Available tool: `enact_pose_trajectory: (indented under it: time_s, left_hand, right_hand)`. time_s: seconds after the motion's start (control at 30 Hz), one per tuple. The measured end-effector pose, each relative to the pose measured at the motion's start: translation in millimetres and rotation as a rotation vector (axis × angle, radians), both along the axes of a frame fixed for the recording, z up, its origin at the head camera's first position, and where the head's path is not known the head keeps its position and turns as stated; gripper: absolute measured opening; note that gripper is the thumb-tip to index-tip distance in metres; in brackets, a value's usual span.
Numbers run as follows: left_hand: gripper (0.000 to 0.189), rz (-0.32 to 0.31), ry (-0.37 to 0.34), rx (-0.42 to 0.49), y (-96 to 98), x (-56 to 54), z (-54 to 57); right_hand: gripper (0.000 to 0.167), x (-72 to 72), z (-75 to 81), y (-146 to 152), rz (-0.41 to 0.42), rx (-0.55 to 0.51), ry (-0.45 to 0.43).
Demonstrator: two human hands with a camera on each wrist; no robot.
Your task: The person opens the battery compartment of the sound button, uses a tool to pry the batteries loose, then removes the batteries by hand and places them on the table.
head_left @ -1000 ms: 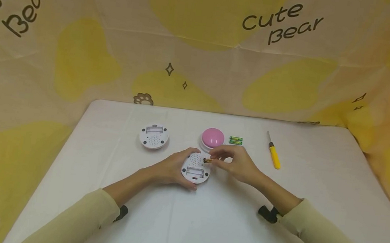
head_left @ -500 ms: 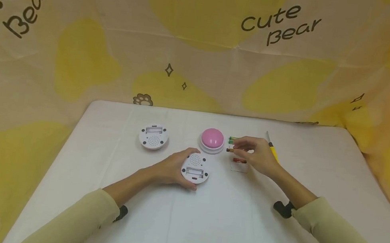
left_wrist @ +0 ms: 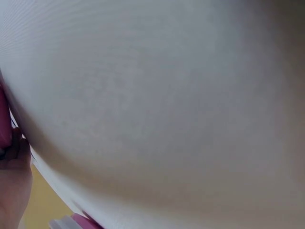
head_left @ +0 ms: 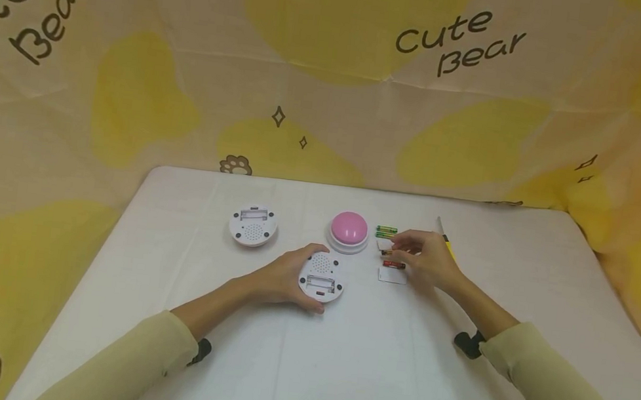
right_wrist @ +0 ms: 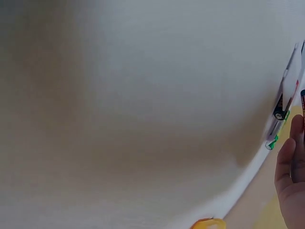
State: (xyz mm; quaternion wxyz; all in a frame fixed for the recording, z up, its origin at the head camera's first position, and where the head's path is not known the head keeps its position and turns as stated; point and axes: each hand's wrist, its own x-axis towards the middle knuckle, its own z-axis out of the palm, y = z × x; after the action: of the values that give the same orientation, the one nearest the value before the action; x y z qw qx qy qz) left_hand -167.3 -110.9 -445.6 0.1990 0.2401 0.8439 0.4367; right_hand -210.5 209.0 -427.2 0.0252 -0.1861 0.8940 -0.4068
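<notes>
My left hand [head_left: 280,278] grips an upside-down round white button device [head_left: 322,266] by its side. Its battery slot faces up, with metal contacts showing. In the left wrist view a pink part [left_wrist: 5,119] of it shows at the fingers. My right hand [head_left: 429,258] pinches a small black-and-gold battery [head_left: 387,252] low over the table. Just nearer lies a red battery [head_left: 393,265], and beyond it a pair of green batteries [head_left: 386,232]. One white cover [head_left: 391,276] lies by the red battery; another white piece [head_left: 384,244] is partly behind the fingers.
A pink-topped button [head_left: 349,229] stands upright beyond the held device. To the left, a second upturned white device [head_left: 253,226] shows its slot. The yellow screwdriver [head_left: 450,246] is partly hidden behind my right hand. A patterned cloth [head_left: 332,96] hangs behind the table.
My right hand has moved right, from beside the held device to the batteries, carrying the black-and-gold battery, then lowered slightly. The red battery and cover came into sight. My left hand stays put.
</notes>
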Motion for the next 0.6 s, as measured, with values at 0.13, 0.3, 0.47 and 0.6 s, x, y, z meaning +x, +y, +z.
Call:
enact_pose_trajectory:
  time_s: [0.13,0.3,0.47,0.6]
  left_hand:
    - [0.111,0.001,-0.004,0.004,-0.1,-0.1,-0.4]
    - [0.11,0.005,-0.004,-0.006,0.0,-0.3,-0.3]
    - [0.11,0.005,-0.005,-0.012,0.3,-0.1,0.3]
    - [0.109,0.007,-0.007,-0.009,0.3,0.0,0.8]
  right_hand:
    - [0.023,-1.2,-3.9,2.0,-0.008,0.017,-0.002]
    - [0.022,-1.3,-5.4,2.8,-0.009,0.03,-0.024]
    - [0.02,-1.5,-4.3,4.3,0.004,0.051,-0.026]
    - [0.018,-2.5,-2.8,6.5,0.021,0.071,-0.017]
